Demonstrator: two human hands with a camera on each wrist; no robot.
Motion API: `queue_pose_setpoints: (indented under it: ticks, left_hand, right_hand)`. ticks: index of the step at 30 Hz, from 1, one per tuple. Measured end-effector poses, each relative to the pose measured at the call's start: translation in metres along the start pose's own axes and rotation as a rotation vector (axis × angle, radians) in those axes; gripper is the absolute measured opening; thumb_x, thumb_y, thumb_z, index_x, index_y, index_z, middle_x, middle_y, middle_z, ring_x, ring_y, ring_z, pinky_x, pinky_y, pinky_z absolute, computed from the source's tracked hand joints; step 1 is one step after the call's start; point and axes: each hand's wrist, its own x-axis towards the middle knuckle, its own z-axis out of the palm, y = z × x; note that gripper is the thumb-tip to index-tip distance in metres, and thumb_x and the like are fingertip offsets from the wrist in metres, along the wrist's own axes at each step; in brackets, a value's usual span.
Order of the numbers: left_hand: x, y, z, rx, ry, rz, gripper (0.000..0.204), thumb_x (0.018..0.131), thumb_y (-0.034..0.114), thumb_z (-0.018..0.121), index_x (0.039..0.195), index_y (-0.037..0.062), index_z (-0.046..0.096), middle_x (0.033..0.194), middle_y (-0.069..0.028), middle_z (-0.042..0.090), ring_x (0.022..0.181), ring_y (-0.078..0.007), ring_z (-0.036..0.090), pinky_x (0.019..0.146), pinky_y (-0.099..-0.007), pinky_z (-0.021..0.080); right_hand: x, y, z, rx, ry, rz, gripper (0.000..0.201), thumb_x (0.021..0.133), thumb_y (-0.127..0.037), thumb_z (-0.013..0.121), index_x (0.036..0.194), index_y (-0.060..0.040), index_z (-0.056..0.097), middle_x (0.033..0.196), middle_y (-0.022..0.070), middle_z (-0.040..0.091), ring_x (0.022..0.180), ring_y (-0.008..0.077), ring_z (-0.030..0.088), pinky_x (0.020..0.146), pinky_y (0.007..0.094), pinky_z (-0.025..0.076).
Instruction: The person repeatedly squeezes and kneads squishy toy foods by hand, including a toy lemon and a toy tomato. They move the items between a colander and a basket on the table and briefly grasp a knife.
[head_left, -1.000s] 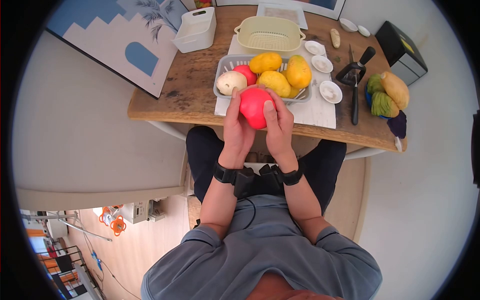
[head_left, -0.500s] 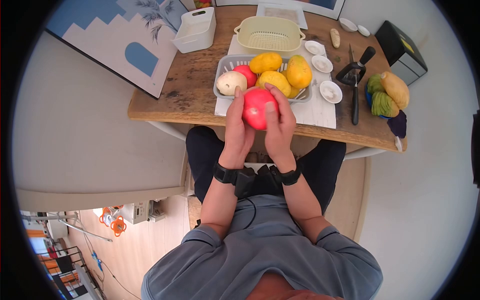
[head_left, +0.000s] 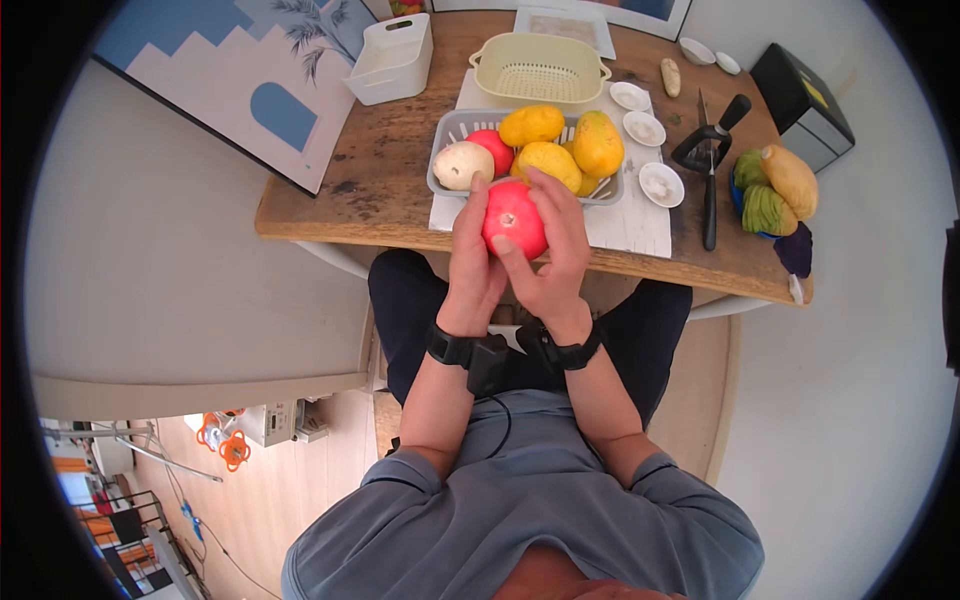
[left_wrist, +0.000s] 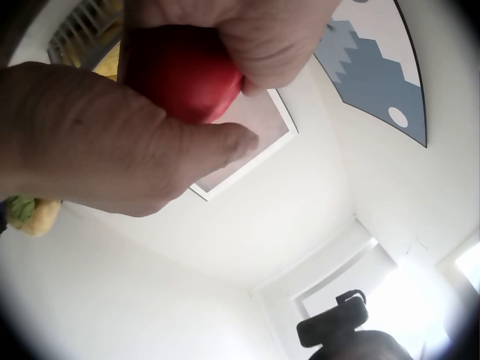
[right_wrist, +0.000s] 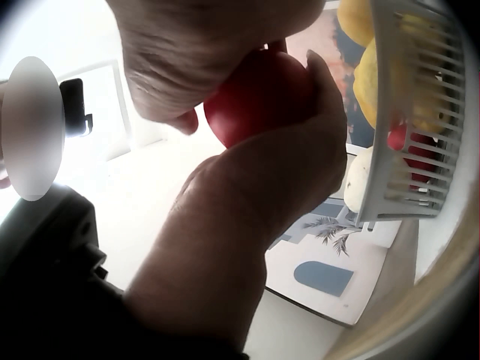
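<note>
Between both hands, just off the table's front edge, is a round red fruit or vegetable (head_left: 516,222) with a small pale scar facing up. My left hand (head_left: 472,262) grips its left side, and my right hand (head_left: 558,250) curls round the right side with the thumb across the near face. The left wrist view shows the red piece (left_wrist: 187,75) between the two hands; the right wrist view has it (right_wrist: 259,97) there too. Right behind the hands stands a grey basket (head_left: 437,184) holding yellow fruits (head_left: 598,145), another red piece (head_left: 491,146) and a cream one (head_left: 463,166).
Behind the basket is a pale yellow colander (head_left: 540,70); a white bin (head_left: 390,62) stands back left. Small white dishes (head_left: 661,184) line the right of the basket, near a black-handled knife (head_left: 710,210). Farther right sits a bowl of green and tan produce (head_left: 790,182).
The red piece has turned in the hands, so its pale scar now faces up. My right thumb has moved down and left across it.
</note>
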Motion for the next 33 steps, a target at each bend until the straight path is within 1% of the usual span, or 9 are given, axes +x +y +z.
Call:
queue_pose_setpoints:
  ticks: [2,5,9,11,15,18,20,27,33]
  left_hand:
    - [-0.001,0.003,0.002,-0.024,0.014,0.004,0.047,0.100,0.038,0.041,0.127,0.0000,0.047,0.119,-0.0129,0.058,0.111,-0.0217,0.057,0.093,-0.0344,0.049]
    - [-0.002,0.008,0.002,-0.027,0.027,0.046,0.047,0.101,0.038,0.041,0.131,0.0026,0.043,0.122,-0.0131,0.056,0.113,-0.0228,0.056,0.093,-0.0355,0.049]
    - [-0.005,0.009,0.010,-0.037,0.007,0.125,0.048,0.100,0.039,0.040,0.134,0.0054,0.040,0.129,-0.0134,0.051,0.118,-0.0245,0.052,0.100,-0.0387,0.045]
    - [-0.007,0.009,0.016,-0.037,-0.008,0.139,0.048,0.100,0.040,0.040,0.135,0.0062,0.039,0.131,-0.0135,0.050,0.120,-0.0250,0.051,0.102,-0.0396,0.043]
    - [-0.007,0.006,0.016,-0.158,-0.029,0.078,0.050,0.100,0.040,0.041,0.135,0.0057,0.039,0.132,-0.0146,0.049,0.122,-0.0257,0.049,0.104,-0.0405,0.040]
    - [-0.005,0.007,0.013,-0.188,0.002,0.042,0.050,0.100,0.041,0.041,0.135,0.0055,0.039,0.132,-0.0144,0.049,0.121,-0.0258,0.050,0.103,-0.0404,0.042]
    - [-0.004,0.006,0.010,-0.195,0.011,0.027,0.050,0.100,0.041,0.041,0.135,0.0053,0.040,0.131,-0.0144,0.050,0.120,-0.0258,0.050,0.102,-0.0404,0.042]
    - [-0.005,0.006,0.011,-0.073,0.031,0.114,0.049,0.100,0.041,0.039,0.134,0.0052,0.040,0.129,-0.0141,0.051,0.119,-0.0250,0.051,0.102,-0.0391,0.043]
    - [-0.005,0.003,0.013,-0.065,-0.032,0.109,0.053,0.100,0.043,0.040,0.133,0.0023,0.041,0.127,-0.0153,0.053,0.119,-0.0255,0.051,0.103,-0.0396,0.041]
  right_hand:
    - [0.006,-0.005,-0.003,-0.095,-0.115,-0.117,0.050,0.075,-0.021,0.074,0.114,0.0046,0.056,0.128,0.0209,0.053,0.115,0.0382,0.053,0.097,0.0440,0.042]
    - [0.004,-0.001,-0.001,-0.060,-0.208,-0.054,0.052,0.074,-0.020,0.076,0.116,0.0046,0.056,0.131,0.0212,0.051,0.115,0.0388,0.053,0.098,0.0430,0.042]
    - [0.002,-0.001,0.000,0.050,-0.151,0.071,0.051,0.077,-0.020,0.074,0.118,0.0049,0.055,0.129,0.0218,0.053,0.115,0.0384,0.054,0.098,0.0413,0.043]
    - [-0.002,0.004,0.001,0.276,-0.066,0.270,0.048,0.083,-0.021,0.069,0.120,0.0066,0.053,0.125,0.0226,0.055,0.115,0.0372,0.055,0.097,0.0397,0.043]
    - [-0.004,0.001,0.005,0.275,-0.023,0.284,0.045,0.088,-0.022,0.063,0.119,0.0080,0.052,0.123,0.0238,0.057,0.115,0.0361,0.055,0.097,0.0394,0.043]
    - [-0.002,-0.002,0.005,0.133,-0.048,0.248,0.044,0.088,-0.022,0.063,0.119,0.0083,0.052,0.124,0.0247,0.055,0.115,0.0378,0.054,0.097,0.0406,0.043]
    - [-0.003,0.002,0.004,-0.144,-0.073,0.048,0.047,0.085,-0.023,0.067,0.118,0.0076,0.053,0.126,0.0250,0.053,0.114,0.0394,0.053,0.097,0.0422,0.043]
    - [0.001,-0.005,0.005,-0.121,-0.113,-0.039,0.053,0.078,-0.024,0.074,0.116,0.0073,0.055,0.125,0.0242,0.054,0.113,0.0390,0.054,0.096,0.0422,0.043]
    - [-0.010,0.001,0.005,0.369,0.010,0.393,0.045,0.089,-0.022,0.063,0.119,0.0091,0.053,0.117,0.0235,0.061,0.108,0.0349,0.060,0.094,0.0365,0.045]
